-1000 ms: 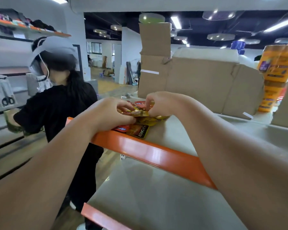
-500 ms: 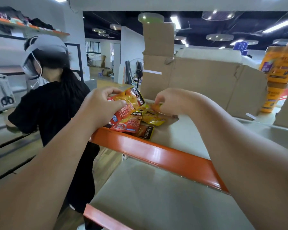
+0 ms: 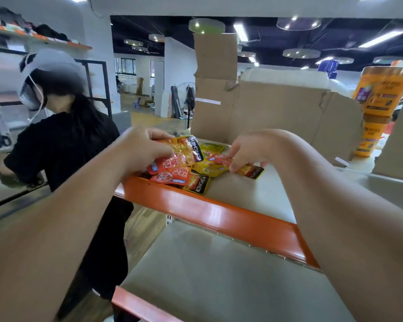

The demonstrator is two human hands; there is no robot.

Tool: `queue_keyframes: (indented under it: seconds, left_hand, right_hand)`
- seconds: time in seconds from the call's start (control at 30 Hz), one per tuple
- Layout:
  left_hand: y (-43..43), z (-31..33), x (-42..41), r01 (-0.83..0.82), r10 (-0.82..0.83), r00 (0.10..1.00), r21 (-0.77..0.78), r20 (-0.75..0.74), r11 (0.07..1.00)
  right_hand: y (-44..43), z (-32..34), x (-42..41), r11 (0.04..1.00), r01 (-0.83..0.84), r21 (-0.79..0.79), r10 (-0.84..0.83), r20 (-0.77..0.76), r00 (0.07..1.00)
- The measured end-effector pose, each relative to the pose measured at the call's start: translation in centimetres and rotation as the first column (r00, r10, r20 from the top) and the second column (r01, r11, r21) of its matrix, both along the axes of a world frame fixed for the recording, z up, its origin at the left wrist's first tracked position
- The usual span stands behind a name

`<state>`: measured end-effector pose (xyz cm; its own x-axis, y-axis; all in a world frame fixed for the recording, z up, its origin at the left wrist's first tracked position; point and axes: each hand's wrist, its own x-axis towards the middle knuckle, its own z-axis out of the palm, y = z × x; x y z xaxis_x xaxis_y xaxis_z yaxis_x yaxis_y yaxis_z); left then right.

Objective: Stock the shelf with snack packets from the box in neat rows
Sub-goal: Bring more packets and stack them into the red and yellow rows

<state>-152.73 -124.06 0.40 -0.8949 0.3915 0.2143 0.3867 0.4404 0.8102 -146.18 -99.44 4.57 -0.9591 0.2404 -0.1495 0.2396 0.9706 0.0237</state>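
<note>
A bunch of orange and red snack packets is gripped in the left hand, just above the left front corner of the shelf. The left fingers are curled round the bunch, and a black KONCHEW end is left sticking out to the right of them. A single packet is pinched by the right hand. It lies flat on the shelf, further in from the corner, with its black end showing past the fingertips, which are pressed together on its nearer half.

A pile of red and yellow packets is spread loosely under and between the two hands. Its front packets are seen against the orange lip of the shelf.

The box is set along the back edge of the shelf, with one flap raised at its left end. Its inside is hidden, so what is held in it cannot be told. Orange tubs are stacked beyond its right end. A lower shelf is seen beneath. A person in black is stood to the left of the shelf.
</note>
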Motion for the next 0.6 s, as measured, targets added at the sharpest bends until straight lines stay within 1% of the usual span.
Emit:
queue_keyframes:
  seconds: [0.07, 0.2, 0.23, 0.3, 0.33, 0.37, 0.4, 0.47, 0.5, 0.53, 0.6]
  left_hand:
    - [-0.3, 1.7, -0.5, 0.088, -0.086, 0.996, -0.09, 0.019, 0.992]
    - [0.7, 5.2, 0.0, 0.158, -0.214, 0.969, -0.354, -0.124, 0.922]
    - [1.6, 5.6, 0.6, 0.177, -0.262, 0.953, -0.428, -0.149, 0.886]
    - [3.8, 5.4, 1.1, 0.195, -0.366, 0.913, -0.593, -0.182, 0.781]
    - [4.8, 4.9, 1.3, 0.196, -0.406, 0.894, -0.649, -0.189, 0.735]
    - [5.5, 4.5, 1.5, 0.17, -0.402, 0.895, -0.685, -0.194, 0.709]
    - [6.2, 4.0, 1.4, 0.137, -0.387, 0.893, -0.682, -0.229, 0.719]
    - [6.8, 3.4, 1.2, -0.002, -0.308, 0.9, -0.71, -0.308, 0.704]
    - [6.8, 3.4, 1.2, -0.073, -0.266, 0.909, -0.751, -0.32, 0.657]
    - [6.8, 3.3, 1.0, -0.101, -0.238, 0.925, -0.793, -0.298, 0.601]
    - [6.6, 3.6, 1.4, -0.063, -0.248, 0.943, -0.849, -0.223, 0.524]
  right_hand:
    - [0.2, 0.1, 0.2, 1.0, -0.006, -0.015, 0.006, 0.004, 1.0]
    - [0.5, 0.2, 0.4, 0.999, 0.017, -0.038, -0.017, 0.0, 1.0]
    - [0.5, 0.1, 0.4, 0.998, 0.025, -0.05, -0.025, -0.005, 1.0]
    - [0.6, 0.1, 0.6, 0.997, 0.03, -0.077, -0.032, -0.014, 0.999]
    - [0.6, 0.2, 0.6, 0.996, 0.03, -0.082, -0.031, -0.016, 0.999]
    - [0.7, 0.2, 0.7, 0.996, 0.03, -0.083, -0.031, -0.019, 0.999]
    - [1.0, 0.1, 0.7, 0.996, 0.034, -0.079, -0.036, -0.028, 0.999]
    - [1.4, 0.0, 0.7, 0.996, 0.052, -0.078, -0.055, -0.041, 0.998]
    - [1.5, 0.0, 0.6, 0.995, 0.057, -0.079, -0.061, -0.043, 0.997]
    - [1.5, 0.0, 0.5, 0.995, 0.057, -0.076, -0.06, -0.042, 0.997]
    - [1.4, 0.0, 0.3, 0.996, 0.046, -0.071, -0.049, -0.032, 0.998]
